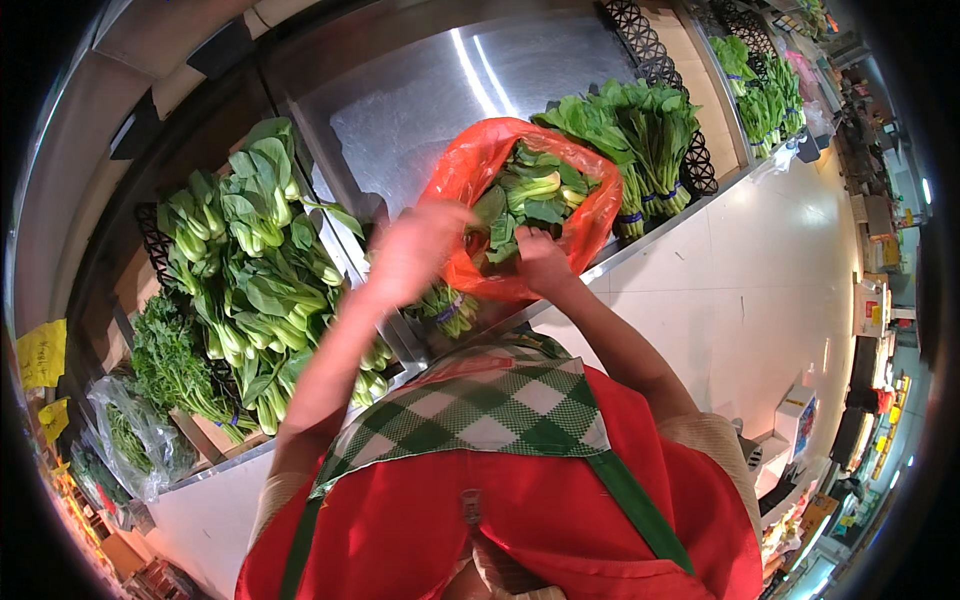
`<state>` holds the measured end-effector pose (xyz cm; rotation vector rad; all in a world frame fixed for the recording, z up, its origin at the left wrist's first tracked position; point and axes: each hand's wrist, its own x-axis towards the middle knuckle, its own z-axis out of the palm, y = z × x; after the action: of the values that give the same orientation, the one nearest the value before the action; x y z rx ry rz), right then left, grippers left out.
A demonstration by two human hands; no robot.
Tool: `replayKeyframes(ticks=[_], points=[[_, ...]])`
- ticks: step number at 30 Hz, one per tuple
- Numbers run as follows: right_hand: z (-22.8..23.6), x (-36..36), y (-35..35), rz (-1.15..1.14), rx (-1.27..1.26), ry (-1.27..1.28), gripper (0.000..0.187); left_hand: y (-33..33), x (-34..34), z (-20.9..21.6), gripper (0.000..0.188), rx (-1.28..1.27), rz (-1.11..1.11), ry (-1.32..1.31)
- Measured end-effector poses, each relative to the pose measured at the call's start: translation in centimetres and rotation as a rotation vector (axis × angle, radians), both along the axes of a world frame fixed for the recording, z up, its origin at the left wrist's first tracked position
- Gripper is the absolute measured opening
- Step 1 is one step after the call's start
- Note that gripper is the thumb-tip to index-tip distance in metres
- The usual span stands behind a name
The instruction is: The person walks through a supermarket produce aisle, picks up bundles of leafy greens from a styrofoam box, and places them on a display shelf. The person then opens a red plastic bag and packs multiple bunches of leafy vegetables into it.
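A red plastic bag sits with its mouth wide open on the metal counter, holding several loose bok choy with pale stems. My right hand is at the bag's near rim, its fingers curled over the edge against the greens. Smeared by motion, my left hand hovers at the bag's left rim; its fingers cannot be made out. Left of that hand lies a big heap of bok choy. A bundle of greens tied with a purple band pokes out below the bag.
Banded leafy greens stand right of the bag beside a black lattice divider. Curly greens and a clear bag of vegetables lie at the lower left. The bare metal counter extends behind. White floor tiles show at right.
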<state>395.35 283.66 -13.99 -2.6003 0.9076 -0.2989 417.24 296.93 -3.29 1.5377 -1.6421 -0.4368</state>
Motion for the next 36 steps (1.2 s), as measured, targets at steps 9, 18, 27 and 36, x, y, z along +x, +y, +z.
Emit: replayKeyframes(ticks=[9, 18, 27, 36], points=[[1.9, -6.7, 0.0, -0.166, 0.306, 0.463, 0.024, -1.9, -3.0, -7.0, 0.02, 0.631, 0.086, -0.379], [1.2, -1.7, -1.3, 0.171, -0.086, 0.218, 0.04, -7.5, -1.8, -7.0, 0.034, 0.596, 0.305, -0.305], [1.3, -3.7, -3.7, 0.382, -0.142, 0.176, 0.038, -8.2, -4.0, -9.0, 0.035, 0.786, 0.254, -0.581], [0.9, -4.8, -4.0, -0.289, 1.04, -0.589, 0.031, -6.6, -4.1, -4.7, 0.034, 0.086, 0.341, 0.09]])
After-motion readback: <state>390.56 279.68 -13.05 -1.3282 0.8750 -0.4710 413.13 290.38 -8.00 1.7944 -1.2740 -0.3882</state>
